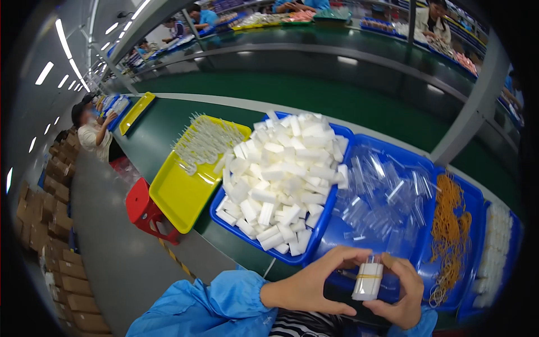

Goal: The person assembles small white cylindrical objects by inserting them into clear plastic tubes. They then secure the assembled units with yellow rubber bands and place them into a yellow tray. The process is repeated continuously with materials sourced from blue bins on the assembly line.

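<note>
A small white bundle (368, 281), flat-bottomed and with a tan rubber band round its middle, stands upright between my two hands. Clear plastic seems to show at its top. My right hand (405, 289) holds it, the thumb at its lower end and the fingers along its right side and top. My left hand (314, 283) curves round from the other side. Its fingertips reach the bundle's top edge, while its thumb stays apart, below and to the left. Just beyond my hands lie clear plastic sleeves (382, 194) in a blue tray (342, 236).
White foam-like blocks (281, 174) heap over another blue tray (295, 259). To the left, a yellow tray (179, 199) holds thin clear-white pieces (205, 137). Orange rubber bands (449, 224) fill a tray at right. A red stool (143, 205) stands beside the bench; co-workers sit beyond.
</note>
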